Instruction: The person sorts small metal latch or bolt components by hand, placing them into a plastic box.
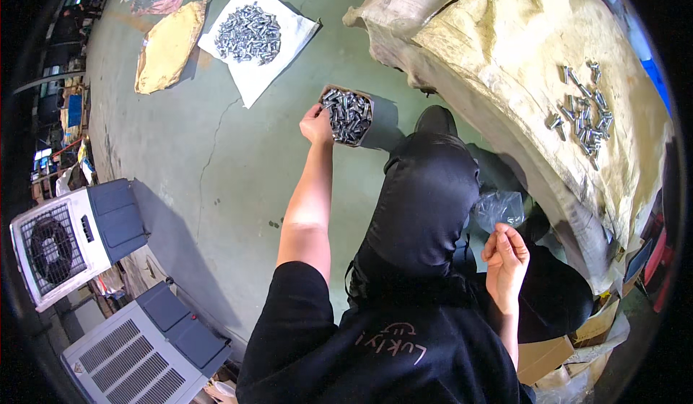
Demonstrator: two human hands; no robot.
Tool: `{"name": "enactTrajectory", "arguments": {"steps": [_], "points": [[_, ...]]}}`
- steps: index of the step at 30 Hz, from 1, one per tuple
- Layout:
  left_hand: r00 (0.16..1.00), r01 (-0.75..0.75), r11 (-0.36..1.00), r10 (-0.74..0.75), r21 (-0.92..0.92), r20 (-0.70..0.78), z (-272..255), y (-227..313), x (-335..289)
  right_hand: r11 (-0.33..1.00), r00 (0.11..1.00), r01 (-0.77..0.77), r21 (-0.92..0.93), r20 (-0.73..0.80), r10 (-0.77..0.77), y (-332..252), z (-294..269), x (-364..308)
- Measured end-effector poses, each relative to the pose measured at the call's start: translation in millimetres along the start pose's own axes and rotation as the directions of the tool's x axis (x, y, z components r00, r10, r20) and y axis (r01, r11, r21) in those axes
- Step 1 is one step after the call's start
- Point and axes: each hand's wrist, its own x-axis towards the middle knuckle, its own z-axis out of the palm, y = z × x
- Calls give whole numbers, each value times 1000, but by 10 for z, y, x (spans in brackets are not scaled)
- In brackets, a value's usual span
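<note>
At the centre, a small open carton (pixel 367 141) is filled with shiny metal bolts (pixel 349 117). My left hand (pixel 317 125) reaches forward and grips the carton's left side, fingers at its rim. Close to my right side, my right hand (pixel 507 256) is raised with thumb and fingertips pinched together. Whatever the pinch holds, if anything, is too small or hidden to tell. A crumpled clear plastic bag (pixel 499 208) shows just beyond those fingertips; whether they touch it I cannot tell.
Loose bolts (pixel 588 126) lie on a cloth-covered surface (pixel 498 58) at right. A white sheet (pixel 249 90) bears a bolt pile (pixel 249 34) on the floor, beside a flat tan sack (pixel 170 47). Two cooler units (pixel 112 224) stand at left. My knee (pixel 426 195) is beside the carton.
</note>
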Motion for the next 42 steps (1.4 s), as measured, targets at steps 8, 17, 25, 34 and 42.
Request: {"name": "enactTrajectory", "arguments": {"steps": [8,17,25,34,42], "points": [[972,8,995,16,-104,234,-296,186,-116,1000,999,-14,-10,-39,13,-33,28,27],[638,730,321,-5,-603,770,-1151,1758,-1720,986,987,78,-146,153,-56,-154,164,-89],[242,910,320,110,-265,964,-684,2083,-3306,930,916,342,-134,266,-299,-127,262,-325],[180,787,583,98,-203,979,-385,1827,-3792,591,735,639,-491,163,-659,-276,-133,-329],[248,573,805,8,-153,969,-420,1886,-3724,827,850,517,-220,23,-526,-216,-299,-316]]}}
